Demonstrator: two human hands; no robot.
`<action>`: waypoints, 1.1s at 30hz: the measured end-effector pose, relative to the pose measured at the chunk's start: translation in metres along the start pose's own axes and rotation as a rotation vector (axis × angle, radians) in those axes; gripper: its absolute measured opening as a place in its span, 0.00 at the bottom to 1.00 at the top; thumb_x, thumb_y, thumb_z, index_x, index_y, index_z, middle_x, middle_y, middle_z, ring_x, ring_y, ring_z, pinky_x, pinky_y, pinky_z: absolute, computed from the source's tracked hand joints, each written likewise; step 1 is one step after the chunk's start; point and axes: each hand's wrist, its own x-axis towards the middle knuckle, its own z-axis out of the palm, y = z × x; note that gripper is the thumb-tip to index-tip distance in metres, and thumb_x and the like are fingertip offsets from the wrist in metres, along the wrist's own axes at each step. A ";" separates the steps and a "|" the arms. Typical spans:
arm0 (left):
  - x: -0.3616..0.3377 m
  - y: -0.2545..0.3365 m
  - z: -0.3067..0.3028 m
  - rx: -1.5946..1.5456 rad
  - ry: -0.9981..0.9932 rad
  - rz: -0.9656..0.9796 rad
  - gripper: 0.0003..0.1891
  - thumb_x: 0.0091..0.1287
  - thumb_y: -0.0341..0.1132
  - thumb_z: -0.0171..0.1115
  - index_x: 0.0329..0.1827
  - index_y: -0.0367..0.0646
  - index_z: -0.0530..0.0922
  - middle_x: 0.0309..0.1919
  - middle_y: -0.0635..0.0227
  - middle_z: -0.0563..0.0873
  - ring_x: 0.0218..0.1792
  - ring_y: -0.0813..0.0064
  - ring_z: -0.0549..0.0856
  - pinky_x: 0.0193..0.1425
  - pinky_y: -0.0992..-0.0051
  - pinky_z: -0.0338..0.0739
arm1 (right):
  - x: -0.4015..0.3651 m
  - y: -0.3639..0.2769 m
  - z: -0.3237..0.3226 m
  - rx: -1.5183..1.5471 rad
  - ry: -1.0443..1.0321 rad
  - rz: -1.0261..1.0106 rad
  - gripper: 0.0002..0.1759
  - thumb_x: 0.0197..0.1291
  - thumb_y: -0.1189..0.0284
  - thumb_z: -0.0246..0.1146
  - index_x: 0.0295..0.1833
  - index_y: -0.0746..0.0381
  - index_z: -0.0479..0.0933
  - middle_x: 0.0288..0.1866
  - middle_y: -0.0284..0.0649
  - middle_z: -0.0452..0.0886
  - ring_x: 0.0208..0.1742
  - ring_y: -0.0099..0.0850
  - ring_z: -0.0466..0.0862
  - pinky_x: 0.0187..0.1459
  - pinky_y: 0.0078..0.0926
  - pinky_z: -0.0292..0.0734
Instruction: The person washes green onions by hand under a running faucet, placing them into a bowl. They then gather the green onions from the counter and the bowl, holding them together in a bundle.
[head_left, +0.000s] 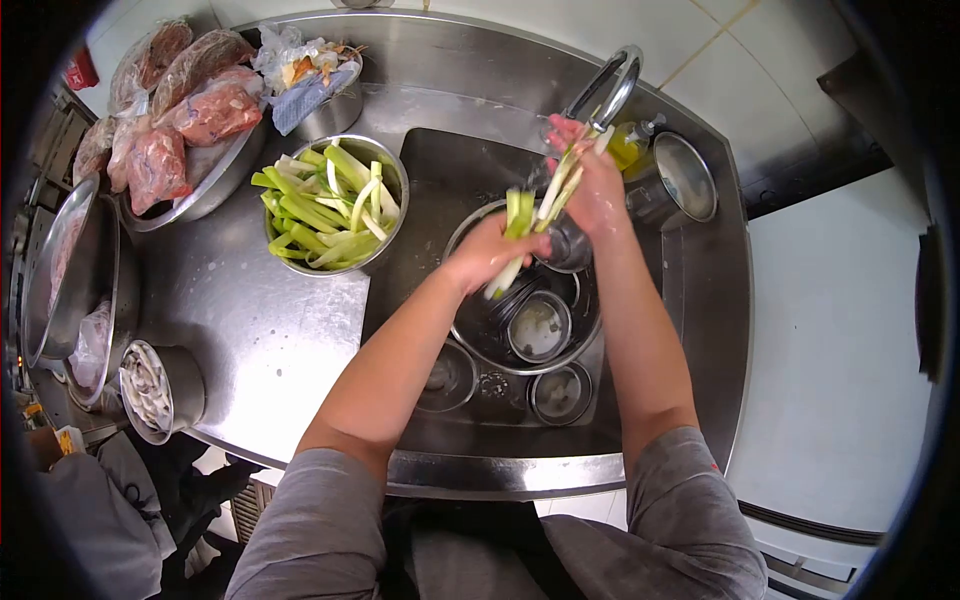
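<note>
Over the sink, my left hand (488, 252) is closed around several green onion stalks (519, 215), their pale ends poking out below the fingers. My right hand (596, 190), higher up by the faucet (625, 80), grips the upper part of more green onion stalks (558, 190) that slant down toward the left hand. Both hands are slightly smeared by motion. Beneath them sits a large steel bowl (460, 335) with smaller bowls and dark items inside. Left of the sink, a steel bowl (400, 225) is heaped with cut green onion pieces (325, 215).
Bagged raw meat (205, 105) fills a wide basin (200, 200) at the back left. Near it is a pot of scraps (335, 110). A container of pale strips (148, 390) stands at the counter's front left. A yellow soap bottle (628, 148) and a steel pot (688, 178) stand right of the faucet.
</note>
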 end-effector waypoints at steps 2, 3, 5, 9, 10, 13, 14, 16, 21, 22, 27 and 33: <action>-0.003 -0.044 -0.008 -0.047 0.003 -0.024 0.12 0.66 0.32 0.62 0.49 0.37 0.75 0.38 0.66 0.82 0.39 0.78 0.83 0.41 0.79 0.78 | 0.000 -0.009 -0.001 0.060 -0.046 0.012 0.15 0.69 0.66 0.57 0.56 0.63 0.72 0.61 0.38 0.74 0.51 0.30 0.80 0.56 0.30 0.74; -0.003 -0.065 -0.014 -0.083 0.114 -0.021 0.12 0.66 0.33 0.61 0.48 0.37 0.75 0.37 0.66 0.82 0.38 0.78 0.82 0.41 0.78 0.78 | -0.005 -0.017 0.003 -0.006 -0.146 0.098 0.16 0.68 0.67 0.57 0.57 0.63 0.72 0.60 0.38 0.75 0.51 0.30 0.80 0.56 0.28 0.74; -0.001 -0.075 -0.020 -0.173 0.327 0.006 0.11 0.67 0.34 0.61 0.46 0.37 0.75 0.36 0.67 0.81 0.36 0.78 0.81 0.42 0.77 0.77 | -0.013 -0.017 0.003 -0.144 -0.245 0.191 0.18 0.67 0.70 0.59 0.59 0.64 0.72 0.51 0.38 0.77 0.50 0.29 0.80 0.55 0.23 0.74; 0.017 -0.012 0.002 -0.282 0.385 0.202 0.12 0.67 0.37 0.63 0.44 0.39 0.76 0.34 0.69 0.82 0.34 0.79 0.80 0.41 0.77 0.76 | -0.021 -0.002 0.002 -0.063 -0.214 0.252 0.17 0.68 0.69 0.58 0.59 0.63 0.71 0.39 0.35 0.77 0.42 0.25 0.78 0.46 0.21 0.76; 0.023 0.000 0.009 -0.286 0.340 0.286 0.12 0.67 0.37 0.63 0.45 0.38 0.76 0.35 0.69 0.82 0.35 0.79 0.81 0.41 0.76 0.76 | -0.021 0.001 0.003 -0.064 -0.219 0.256 0.17 0.68 0.69 0.58 0.59 0.63 0.71 0.39 0.35 0.77 0.42 0.25 0.78 0.46 0.21 0.76; 0.038 0.007 0.021 -0.128 0.373 0.305 0.12 0.67 0.38 0.63 0.45 0.37 0.76 0.34 0.68 0.83 0.31 0.79 0.81 0.37 0.77 0.76 | -0.017 0.013 0.005 0.115 -0.046 0.104 0.10 0.70 0.63 0.55 0.49 0.58 0.70 0.31 0.33 0.74 0.31 0.22 0.70 0.34 0.19 0.69; 0.037 0.004 0.019 -0.125 0.377 0.309 0.12 0.67 0.38 0.63 0.45 0.37 0.76 0.34 0.68 0.83 0.31 0.79 0.81 0.37 0.77 0.76 | -0.015 0.013 0.005 0.117 -0.052 0.103 0.10 0.70 0.63 0.55 0.49 0.58 0.70 0.31 0.33 0.74 0.31 0.22 0.70 0.34 0.19 0.69; 0.029 -0.002 0.019 -0.169 0.225 0.128 0.12 0.70 0.38 0.59 0.48 0.38 0.75 0.37 0.69 0.82 0.34 0.78 0.81 0.39 0.76 0.76 | -0.013 0.008 0.005 -0.027 -0.004 0.149 0.10 0.70 0.62 0.55 0.46 0.57 0.70 0.33 0.31 0.74 0.33 0.23 0.73 0.37 0.19 0.71; 0.022 -0.051 -0.004 -0.164 0.377 0.015 0.09 0.66 0.32 0.60 0.44 0.38 0.75 0.35 0.66 0.82 0.33 0.76 0.82 0.35 0.76 0.78 | -0.012 -0.003 0.005 -0.111 -0.159 0.141 0.19 0.71 0.66 0.54 0.63 0.61 0.69 0.32 0.32 0.73 0.34 0.24 0.76 0.38 0.20 0.72; 0.024 -0.050 -0.005 -0.166 0.378 0.016 0.09 0.66 0.32 0.60 0.44 0.38 0.75 0.35 0.66 0.82 0.33 0.76 0.82 0.35 0.76 0.78 | -0.015 -0.001 0.004 -0.112 -0.160 0.142 0.19 0.71 0.66 0.54 0.63 0.61 0.69 0.32 0.32 0.73 0.34 0.24 0.76 0.38 0.20 0.72; 0.022 -0.018 -0.001 -0.305 0.302 0.111 0.12 0.66 0.37 0.62 0.46 0.39 0.76 0.37 0.67 0.82 0.38 0.76 0.82 0.41 0.74 0.78 | -0.024 0.006 0.015 -0.070 -0.017 0.284 0.14 0.72 0.62 0.51 0.53 0.61 0.69 0.31 0.36 0.74 0.33 0.28 0.77 0.38 0.25 0.75; 0.024 0.014 0.017 -0.273 0.430 0.313 0.07 0.65 0.33 0.63 0.40 0.39 0.77 0.33 0.70 0.82 0.34 0.82 0.79 0.40 0.77 0.74 | -0.019 0.024 0.012 -0.073 -0.075 0.187 0.17 0.71 0.58 0.54 0.48 0.62 0.72 0.38 0.37 0.77 0.41 0.28 0.78 0.46 0.28 0.77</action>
